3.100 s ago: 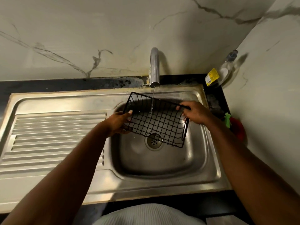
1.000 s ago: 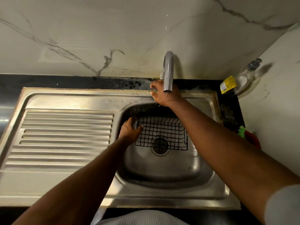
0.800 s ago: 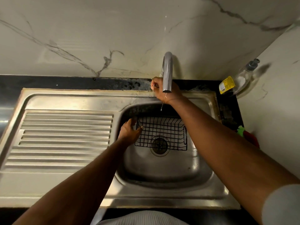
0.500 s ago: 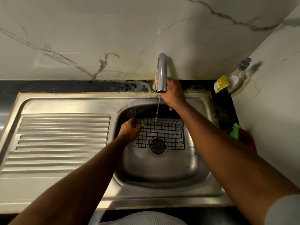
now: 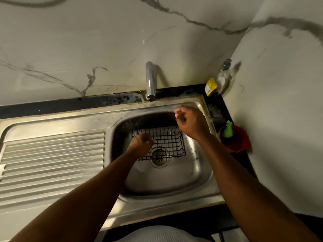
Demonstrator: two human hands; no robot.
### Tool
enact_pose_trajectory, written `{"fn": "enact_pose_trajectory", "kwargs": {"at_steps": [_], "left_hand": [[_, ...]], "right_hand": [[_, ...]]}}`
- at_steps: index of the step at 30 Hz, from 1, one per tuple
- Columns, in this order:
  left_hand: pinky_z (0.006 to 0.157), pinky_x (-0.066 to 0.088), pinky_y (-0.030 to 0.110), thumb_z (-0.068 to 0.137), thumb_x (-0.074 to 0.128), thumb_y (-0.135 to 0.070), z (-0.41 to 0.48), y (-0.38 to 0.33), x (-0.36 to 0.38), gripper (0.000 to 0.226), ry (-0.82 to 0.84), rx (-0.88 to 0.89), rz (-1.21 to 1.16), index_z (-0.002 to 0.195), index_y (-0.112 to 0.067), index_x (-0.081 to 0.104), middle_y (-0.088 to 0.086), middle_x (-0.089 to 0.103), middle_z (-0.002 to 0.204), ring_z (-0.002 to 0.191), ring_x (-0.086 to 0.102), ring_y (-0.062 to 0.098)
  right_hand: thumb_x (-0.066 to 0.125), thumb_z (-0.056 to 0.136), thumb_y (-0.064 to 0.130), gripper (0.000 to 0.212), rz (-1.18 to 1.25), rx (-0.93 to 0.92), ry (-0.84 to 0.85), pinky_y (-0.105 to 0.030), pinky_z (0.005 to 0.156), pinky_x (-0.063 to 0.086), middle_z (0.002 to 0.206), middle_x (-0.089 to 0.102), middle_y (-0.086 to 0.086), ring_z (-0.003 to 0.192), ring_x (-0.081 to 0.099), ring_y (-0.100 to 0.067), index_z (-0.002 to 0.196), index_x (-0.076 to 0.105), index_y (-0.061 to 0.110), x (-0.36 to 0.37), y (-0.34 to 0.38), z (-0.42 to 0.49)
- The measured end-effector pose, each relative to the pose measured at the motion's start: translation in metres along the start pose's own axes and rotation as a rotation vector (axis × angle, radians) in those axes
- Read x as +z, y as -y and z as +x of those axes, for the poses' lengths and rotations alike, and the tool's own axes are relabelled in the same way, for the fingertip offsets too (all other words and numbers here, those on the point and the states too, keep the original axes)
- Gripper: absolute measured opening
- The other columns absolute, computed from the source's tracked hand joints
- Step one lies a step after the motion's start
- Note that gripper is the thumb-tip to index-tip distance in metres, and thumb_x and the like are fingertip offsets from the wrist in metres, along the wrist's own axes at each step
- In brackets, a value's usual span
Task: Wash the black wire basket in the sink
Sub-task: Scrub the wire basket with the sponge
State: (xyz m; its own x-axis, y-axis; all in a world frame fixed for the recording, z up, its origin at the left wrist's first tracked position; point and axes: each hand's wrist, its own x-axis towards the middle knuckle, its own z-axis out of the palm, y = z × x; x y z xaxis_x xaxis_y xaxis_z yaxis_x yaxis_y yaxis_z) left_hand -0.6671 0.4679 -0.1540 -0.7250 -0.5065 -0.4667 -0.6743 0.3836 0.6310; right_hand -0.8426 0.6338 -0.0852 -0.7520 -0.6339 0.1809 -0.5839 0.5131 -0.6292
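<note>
My left hand (image 5: pixel 140 145) curls round the left end of the black wire basket (image 5: pixel 168 142), which sits on the bottom of the sink (image 5: pixel 201 173), partly over the drain (image 5: pixel 158 158). My right hand (image 5: pixel 190 124) hangs above the basket's far right corner, fingers curled in with nothing in them that I can see; whether it touches the wire I cannot tell. The steel sink has a ridged draining board (image 5: pixel 52 154) to my left. The tap (image 5: pixel 150 81) stands behind the bowl, on a black counter (image 5: pixel 70 105) below a veined marble wall (image 5: pixel 104 41). In the right corner are a soap bottle (image 5: pixel 222 79) and a red cup (image 5: pixel 235 142) holding something green (image 5: pixel 228 131).
</note>
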Motion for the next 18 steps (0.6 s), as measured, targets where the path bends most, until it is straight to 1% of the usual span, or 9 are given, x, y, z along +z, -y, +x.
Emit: {"fn": "enact_pose_trajectory", "kwargs": {"at_steps": [1,3,6,8,11,12,14,16,18], "left_hand": [[0.07,0.051,0.023,0.098,0.069,-0.036,-0.001,-0.003,0.003,0.023,0.017,0.011,0.0,0.117,-0.022,0.067,0.003,0.067,0.113,0.094,0.064,0.014],[0.063,0.045,0.018,0.099,0.068,-0.036,-0.006,-0.011,0.01,0.023,0.048,0.022,0.007,0.117,-0.022,0.068,0.002,0.067,0.114,0.095,0.063,0.013],[0.056,0.043,0.016,0.099,0.068,-0.036,-0.01,-0.022,0.023,0.024,0.086,0.049,0.009,0.117,-0.021,0.067,0.002,0.067,0.113,0.092,0.063,0.013],[0.055,0.047,0.017,0.099,0.068,-0.033,-0.014,-0.029,0.034,0.021,0.128,0.07,0.014,0.116,-0.021,0.067,0.003,0.067,0.112,0.088,0.064,0.013],[0.065,0.06,0.03,0.098,0.07,-0.031,-0.02,-0.035,0.048,0.018,0.165,0.11,0.002,0.11,-0.018,0.069,0.005,0.067,0.108,0.089,0.067,0.019],[0.072,0.062,0.035,0.098,0.07,-0.031,-0.022,-0.036,0.052,0.018,0.169,0.125,0.016,0.109,-0.018,0.069,0.005,0.068,0.107,0.092,0.068,0.02],[0.085,0.061,0.04,0.097,0.07,-0.034,-0.026,-0.035,0.059,0.019,0.177,0.147,0.07,0.107,-0.018,0.071,0.001,0.068,0.105,0.097,0.067,0.021],[0.089,0.061,0.045,0.096,0.072,-0.034,-0.027,-0.032,0.064,0.013,0.194,0.143,0.053,0.1,-0.021,0.071,0.0,0.07,0.104,0.099,0.069,0.023],[0.088,0.062,0.048,0.096,0.07,-0.033,-0.029,-0.031,0.067,0.012,0.196,0.153,0.065,0.099,-0.022,0.072,0.002,0.072,0.101,0.098,0.071,0.026]], "right_hand": [[0.065,0.086,0.03,0.021,-0.013,0.027,-0.046,-0.031,0.073,0.059,0.097,0.075,0.008,0.079,0.069,-0.01,0.105,0.072,0.023,-0.009,-0.004,-0.01],[0.068,0.085,0.029,0.022,-0.09,0.066,-0.177,-0.028,0.073,0.055,0.097,0.074,0.005,0.081,0.069,-0.015,0.105,0.071,0.021,-0.029,-0.015,-0.029],[0.063,0.082,0.031,0.031,-0.198,0.204,-0.339,-0.036,0.079,0.054,0.102,0.073,-0.004,0.094,0.069,-0.028,0.107,0.072,0.016,-0.059,-0.033,-0.054],[0.064,0.083,0.03,0.03,-0.263,0.35,-0.372,-0.039,0.083,0.054,0.105,0.073,-0.004,0.1,0.068,-0.031,0.11,0.07,0.019,-0.079,-0.046,-0.07],[0.066,0.088,0.028,0.025,-0.356,0.53,-0.206,-0.044,0.081,0.056,0.103,0.07,-0.01,0.101,0.065,-0.037,0.11,0.063,0.016,-0.099,-0.065,-0.081],[0.067,0.09,0.031,0.027,-0.359,0.58,-0.144,-0.044,0.08,0.055,0.103,0.069,-0.012,0.101,0.065,-0.039,0.11,0.06,0.015,-0.104,-0.071,-0.081],[0.074,0.086,0.039,0.04,-0.32,0.661,-0.045,-0.042,0.081,0.053,0.106,0.068,-0.014,0.104,0.064,-0.038,0.112,0.057,0.014,-0.111,-0.08,-0.082],[0.078,0.081,0.043,0.05,-0.328,0.647,0.01,-0.04,0.081,0.052,0.107,0.068,-0.015,0.103,0.065,-0.038,0.114,0.056,0.013,-0.107,-0.084,-0.084],[0.077,0.082,0.039,0.046,-0.361,0.605,0.009,-0.039,0.08,0.051,0.106,0.069,-0.015,0.102,0.066,-0.039,0.115,0.057,0.013,-0.102,-0.087,-0.088]]}}
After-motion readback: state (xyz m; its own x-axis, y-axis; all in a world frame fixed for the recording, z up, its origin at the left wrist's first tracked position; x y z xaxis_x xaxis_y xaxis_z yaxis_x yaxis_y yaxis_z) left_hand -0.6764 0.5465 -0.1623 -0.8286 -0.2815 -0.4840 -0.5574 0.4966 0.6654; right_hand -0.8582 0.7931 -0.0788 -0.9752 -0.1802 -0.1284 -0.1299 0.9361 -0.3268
